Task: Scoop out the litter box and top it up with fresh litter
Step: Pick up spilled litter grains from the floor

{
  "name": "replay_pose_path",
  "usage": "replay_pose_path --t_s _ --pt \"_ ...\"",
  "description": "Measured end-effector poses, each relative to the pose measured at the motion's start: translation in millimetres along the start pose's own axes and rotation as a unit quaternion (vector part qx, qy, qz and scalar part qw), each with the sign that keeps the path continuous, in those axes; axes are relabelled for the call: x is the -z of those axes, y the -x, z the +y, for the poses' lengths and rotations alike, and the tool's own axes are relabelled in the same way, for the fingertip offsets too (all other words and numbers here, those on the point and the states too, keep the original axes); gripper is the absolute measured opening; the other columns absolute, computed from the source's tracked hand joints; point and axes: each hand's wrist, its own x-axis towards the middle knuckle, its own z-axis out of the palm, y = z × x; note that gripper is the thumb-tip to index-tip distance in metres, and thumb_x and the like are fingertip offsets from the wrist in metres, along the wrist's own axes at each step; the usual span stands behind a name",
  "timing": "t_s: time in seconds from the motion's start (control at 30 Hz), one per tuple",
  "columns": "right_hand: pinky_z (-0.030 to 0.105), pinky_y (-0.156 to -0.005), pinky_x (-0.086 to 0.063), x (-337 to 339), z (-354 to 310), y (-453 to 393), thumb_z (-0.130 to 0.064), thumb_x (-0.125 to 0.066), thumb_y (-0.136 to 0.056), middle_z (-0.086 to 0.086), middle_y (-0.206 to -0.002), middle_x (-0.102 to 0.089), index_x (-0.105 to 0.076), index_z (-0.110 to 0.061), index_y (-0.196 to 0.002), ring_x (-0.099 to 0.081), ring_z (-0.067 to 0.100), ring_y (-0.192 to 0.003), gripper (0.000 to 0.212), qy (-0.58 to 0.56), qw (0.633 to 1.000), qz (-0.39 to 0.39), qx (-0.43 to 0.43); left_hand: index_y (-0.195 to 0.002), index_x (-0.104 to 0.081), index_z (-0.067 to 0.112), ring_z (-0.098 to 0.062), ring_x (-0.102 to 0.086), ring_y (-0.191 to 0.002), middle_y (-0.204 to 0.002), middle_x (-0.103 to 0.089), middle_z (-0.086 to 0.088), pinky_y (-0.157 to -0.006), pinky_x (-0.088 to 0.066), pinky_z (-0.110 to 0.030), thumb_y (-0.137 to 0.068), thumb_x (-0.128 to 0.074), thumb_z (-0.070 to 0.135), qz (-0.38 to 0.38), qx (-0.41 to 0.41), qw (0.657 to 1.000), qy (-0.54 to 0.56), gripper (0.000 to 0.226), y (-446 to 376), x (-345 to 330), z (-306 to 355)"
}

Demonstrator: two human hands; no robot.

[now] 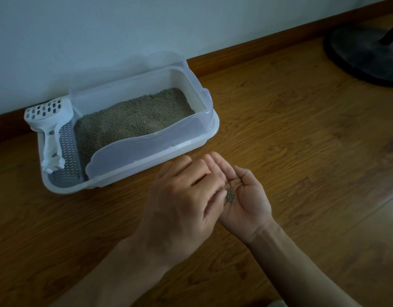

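Two hands meet at centre frame: your right hand (246, 193) lies palm up, cupping a few litter grains (230, 195), your left hand (186, 196) relaxed, fingers brushing them. Upper left, the litter box (210, 129) sits by the wall, scoop (50, 127) resting on its grate.

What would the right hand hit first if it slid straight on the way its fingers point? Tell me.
Probably the litter box: the right hand points up-left at its clear front wall. Depth is hard to judge.

No readable text, label, brand, number or sign shows on anything in view.
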Motion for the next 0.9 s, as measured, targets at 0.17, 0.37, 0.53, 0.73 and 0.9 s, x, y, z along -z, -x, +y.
replay_pose_path --t_s 0.17,0.37,0.53,0.73,0.9 --pt "0.045 -0.097 -0.052 -2 18 -11 -0.028 -0.034 -0.098 0.021 -0.128 -0.062 -0.066 -0.001 -0.122 -0.065 0.032 -0.113 0.048 0.075 0.996 0.006 -0.039 -0.086 -0.071 0.017 -0.012 -0.051 -0.082 -0.084 -0.057 0.011 -0.071 -0.045 -0.035 -0.091 -0.067 0.024 0.024 0.019 0.999 0.010 0.010 8 13 -14" --pt "0.040 -0.086 -0.058 -14 25 -20 -0.026 -0.032 -0.094 0.022 -0.115 -0.069 -0.071 0.003 -0.111 -0.070 0.031 -0.103 0.051 0.096 0.995 0.015 -0.032 -0.084 -0.070 0.013 -0.008 -0.039 -0.076 -0.079 -0.037 0.015 -0.069 -0.039 -0.030 -0.089 -0.067 0.020 0.060 0.060 0.996 -0.001 0.009 16 31 -41" --pt "0.040 -0.080 -0.060 -18 9 -16 -0.022 -0.035 -0.091 0.018 -0.109 -0.072 -0.075 0.002 -0.100 -0.072 0.030 -0.099 0.048 0.076 0.996 0.040 0.023 -0.084 -0.071 0.011 -0.016 -0.047 -0.070 -0.069 -0.045 0.007 -0.063 -0.044 -0.036 -0.090 -0.066 0.019 0.081 0.098 0.992 -0.003 0.011 24 35 -65" --pt "0.037 -0.077 -0.061 -13 -16 -6 -0.022 -0.035 -0.095 0.011 -0.109 -0.073 -0.077 -0.002 -0.099 -0.072 0.024 -0.100 0.047 0.076 0.991 0.075 0.080 -0.081 -0.072 0.010 -0.017 -0.048 -0.067 -0.066 -0.048 0.002 -0.062 -0.042 -0.034 -0.090 -0.067 0.018 0.093 0.136 0.986 0.000 0.013 31 25 -90" --pt "0.035 -0.078 -0.060 -6 -31 1 -0.022 -0.034 -0.098 0.010 -0.109 -0.074 -0.077 -0.002 -0.099 -0.071 0.023 -0.102 0.047 0.068 0.989 0.083 0.100 -0.082 -0.072 0.010 -0.020 -0.050 -0.065 -0.065 -0.051 0.001 -0.058 -0.045 -0.040 -0.089 -0.071 0.014 0.068 0.163 0.984 -0.011 0.008 39 20 -102"
